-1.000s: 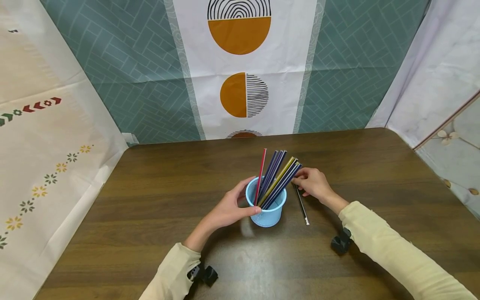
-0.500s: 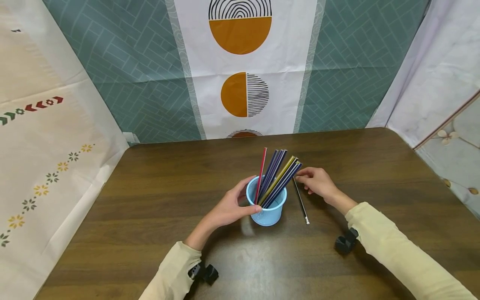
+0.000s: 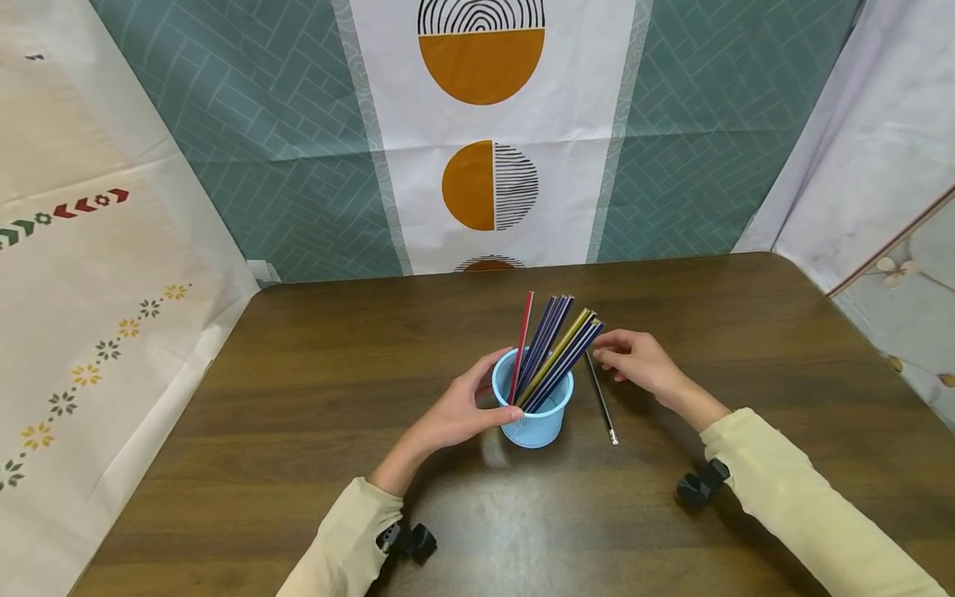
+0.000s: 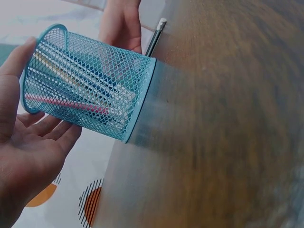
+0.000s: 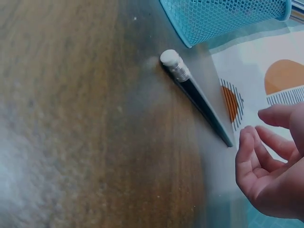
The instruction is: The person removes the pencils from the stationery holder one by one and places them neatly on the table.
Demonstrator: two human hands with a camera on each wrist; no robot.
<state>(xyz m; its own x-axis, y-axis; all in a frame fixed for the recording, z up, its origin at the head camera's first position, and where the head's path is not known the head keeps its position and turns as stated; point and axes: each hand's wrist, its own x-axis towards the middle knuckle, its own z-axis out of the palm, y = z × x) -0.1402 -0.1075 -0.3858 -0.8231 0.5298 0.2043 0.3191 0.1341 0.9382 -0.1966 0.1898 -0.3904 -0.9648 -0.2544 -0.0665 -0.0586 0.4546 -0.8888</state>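
A light-blue mesh pencil cup (image 3: 534, 429) stands upright on the table. In it lean several pencils: a red one (image 3: 522, 340), a gold one (image 3: 555, 356) and several dark blue ones (image 3: 543, 332). My left hand (image 3: 462, 410) holds the cup from the left, thumb at the near rim and fingers around the far side, as the left wrist view also shows. Right of the cup a black pencil (image 5: 202, 104) lies on the table, its white eraser end towards me. Beside its far end is my right hand (image 3: 637, 361), fingers loosely bent, thumb apart, holding nothing.
The brown wooden table (image 3: 336, 356) reaches back to a patterned cloth (image 3: 298, 166) hanging behind it. More printed cloths hang at the left (image 3: 112, 332) and right (image 3: 880, 191). A black wrist mount (image 3: 701, 485) sits on each sleeve.
My right hand has drawn slightly right, away from the cup and the black pencil's far end. The black pencil stays on the table. My left hand keeps its hold on the cup.
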